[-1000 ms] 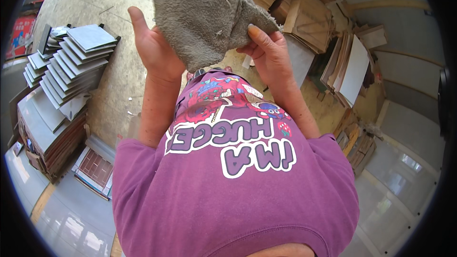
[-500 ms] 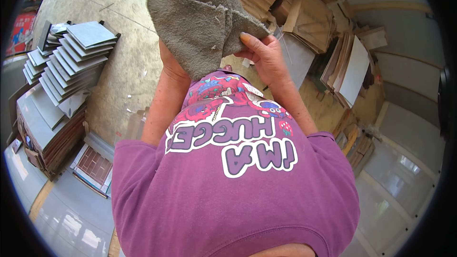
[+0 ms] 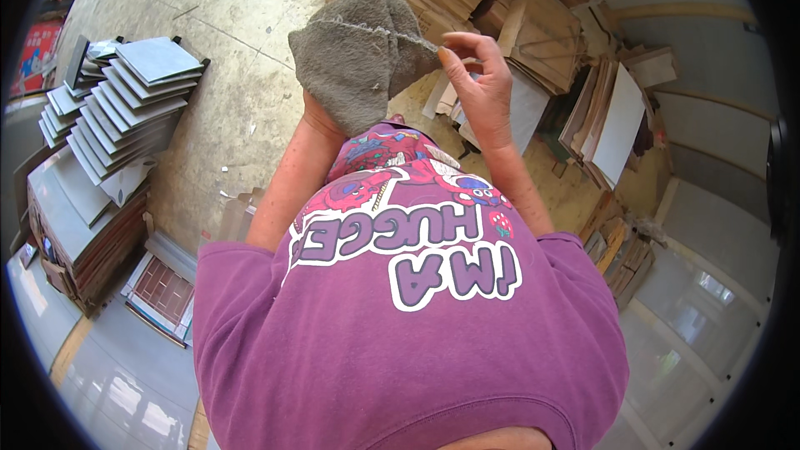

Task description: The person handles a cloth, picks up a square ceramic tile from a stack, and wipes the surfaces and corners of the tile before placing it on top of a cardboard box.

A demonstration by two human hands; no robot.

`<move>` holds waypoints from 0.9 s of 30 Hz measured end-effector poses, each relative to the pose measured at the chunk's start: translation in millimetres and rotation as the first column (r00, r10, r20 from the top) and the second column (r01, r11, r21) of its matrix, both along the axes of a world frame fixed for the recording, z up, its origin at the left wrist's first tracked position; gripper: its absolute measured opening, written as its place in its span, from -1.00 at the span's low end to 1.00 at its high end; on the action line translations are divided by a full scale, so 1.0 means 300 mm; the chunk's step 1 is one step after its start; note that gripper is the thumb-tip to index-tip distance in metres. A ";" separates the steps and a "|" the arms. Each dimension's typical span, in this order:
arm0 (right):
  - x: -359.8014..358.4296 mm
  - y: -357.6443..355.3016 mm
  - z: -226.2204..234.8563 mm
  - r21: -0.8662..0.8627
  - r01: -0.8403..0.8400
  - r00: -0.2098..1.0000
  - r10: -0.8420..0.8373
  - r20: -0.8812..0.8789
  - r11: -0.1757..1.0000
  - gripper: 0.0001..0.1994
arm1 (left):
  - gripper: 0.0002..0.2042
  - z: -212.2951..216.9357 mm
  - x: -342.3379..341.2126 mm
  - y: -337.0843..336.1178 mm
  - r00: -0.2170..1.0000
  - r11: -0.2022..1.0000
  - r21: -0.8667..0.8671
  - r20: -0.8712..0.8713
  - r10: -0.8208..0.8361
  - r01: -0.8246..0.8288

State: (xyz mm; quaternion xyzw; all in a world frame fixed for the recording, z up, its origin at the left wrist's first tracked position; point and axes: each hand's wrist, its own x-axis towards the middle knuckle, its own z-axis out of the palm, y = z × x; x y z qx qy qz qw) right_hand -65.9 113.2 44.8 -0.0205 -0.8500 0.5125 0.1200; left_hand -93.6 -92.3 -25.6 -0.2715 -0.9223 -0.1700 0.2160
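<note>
Right hand (image 3: 487, 87): thumb and forefinger brought together at the tip of one cloth corner, palm otherwise loose and empty. Left hand (image 3: 320, 118): mostly under the cloth, only its heel and wrist showing; cannot tell how far the fingers close or how firmly they grip.

The cloth (image 3: 343, 65) is up in front of the body, between the two hands, above the floor (image 3: 221, 117).

Risks, as I judge them: the corner could slip, since only fingertips have it; the folds could slide open if the hidden hand's support is slack; a hard pull might draw more threads from the frayed edge.

Cloth: grey-brown, thick nap, layered in folds, ragged pale fringe across it, lower end hanging to a blunt point.

Farther out: purple shirt (image 3: 408, 350) below; slanted tile rack (image 3: 137, 121) left; cardboard cartons (image 3: 542, 33) right.
</note>
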 end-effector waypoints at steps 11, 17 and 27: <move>0.042 -0.123 0.011 -0.353 -0.194 0.874 0.325 0.362 0.915 -0.79 | -0.53 -0.050 -0.023 0.041 0.466 -0.480 0.543 -0.174 -0.867 -0.690; 0.057 -0.134 0.025 -0.692 -0.144 0.794 0.500 0.346 0.708 -0.85 | -0.44 -0.101 -0.035 0.009 0.454 -0.585 0.486 -0.371 -0.810 -0.649; 0.013 -0.123 0.024 -0.537 -0.170 0.892 0.360 0.272 0.826 -0.84 | -0.51 -0.079 -0.029 -0.002 0.452 -0.510 0.645 -0.272 -0.849 -0.569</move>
